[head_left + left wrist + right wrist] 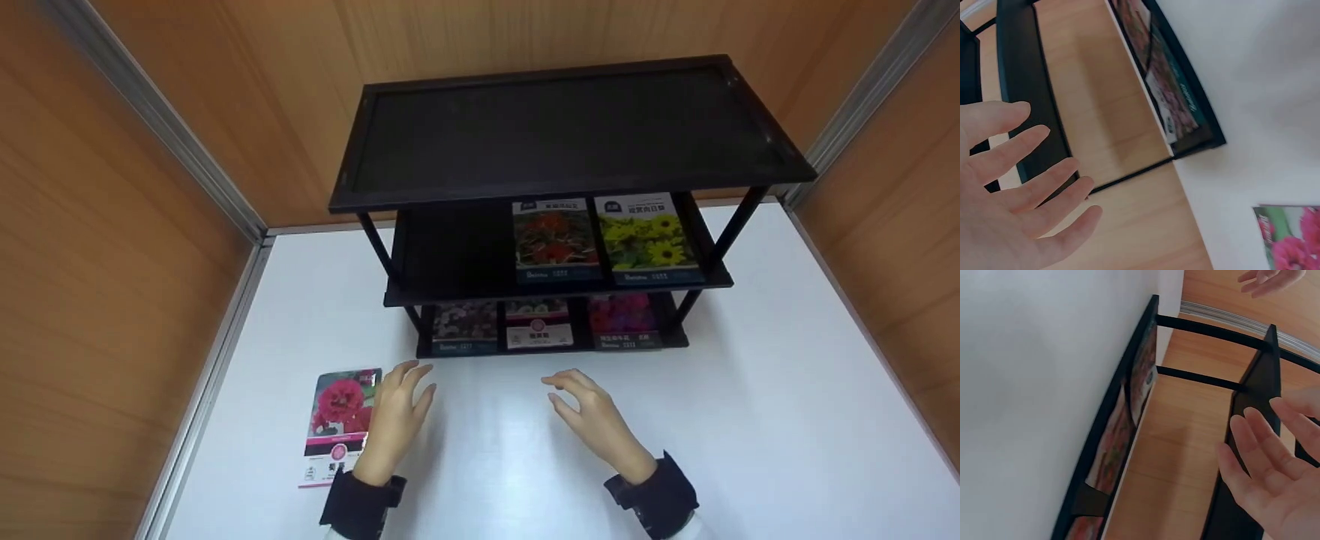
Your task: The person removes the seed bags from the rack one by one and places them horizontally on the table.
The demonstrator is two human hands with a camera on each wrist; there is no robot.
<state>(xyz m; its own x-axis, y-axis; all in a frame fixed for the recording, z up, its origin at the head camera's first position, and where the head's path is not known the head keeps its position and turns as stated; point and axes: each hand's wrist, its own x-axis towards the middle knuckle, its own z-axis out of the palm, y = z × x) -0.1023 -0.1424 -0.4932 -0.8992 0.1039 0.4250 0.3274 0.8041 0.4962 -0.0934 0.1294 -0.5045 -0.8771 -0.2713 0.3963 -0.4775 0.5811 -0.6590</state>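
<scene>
My left hand (393, 421) is held up in front of the black shelf with nothing in it, its fingers spread in the left wrist view. In the head view it overlaps the right edge of a pink-flower seed packet (339, 409) lying on the white table. My right hand (598, 422) is also raised and holds nothing, with fingers loosely bent. Behind both hands stands the three-level black shelf (570, 135). Its middle level carries a red-flower packet (556, 241) and a yellow-flower packet (649, 238).
On the bottom level lie a pale-flower packet (465, 328), a white-and-pink packet (538, 324) and a magenta-flower packet (624, 321). Wood-grain panels (120, 285) with metal edging wall in the white table (787, 375) on the left, back and right.
</scene>
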